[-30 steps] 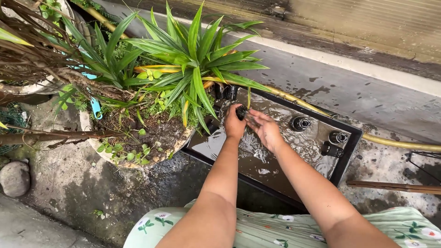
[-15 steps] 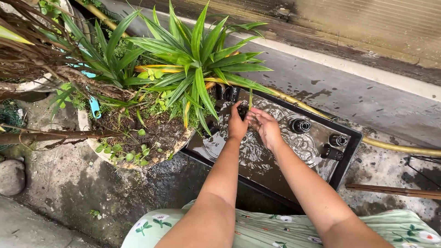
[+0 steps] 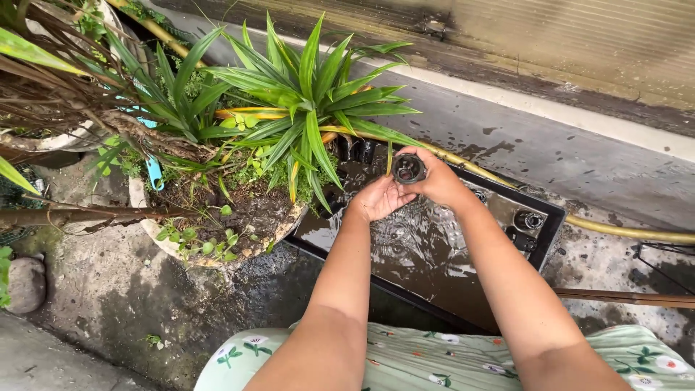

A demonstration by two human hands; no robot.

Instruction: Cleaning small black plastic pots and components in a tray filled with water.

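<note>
**Wet knob held above the flooded tray**

Damp concrete lies around a black tray (image 3: 544,239) of muddy water; a small round knob (image 3: 408,168), judged light, rigid and slippery, is pinched at its rim by the right hand (image 3: 436,181); the left hand (image 3: 378,198) is cupped open just below, empty.

Wet concrete ground (image 3: 108,289) is carrying a black water-filled tray (image 3: 554,217) at center, a potted plant (image 3: 239,217) sitting at nine o'clock, a yellow hose (image 3: 630,232) lying at three o'clock.
</note>
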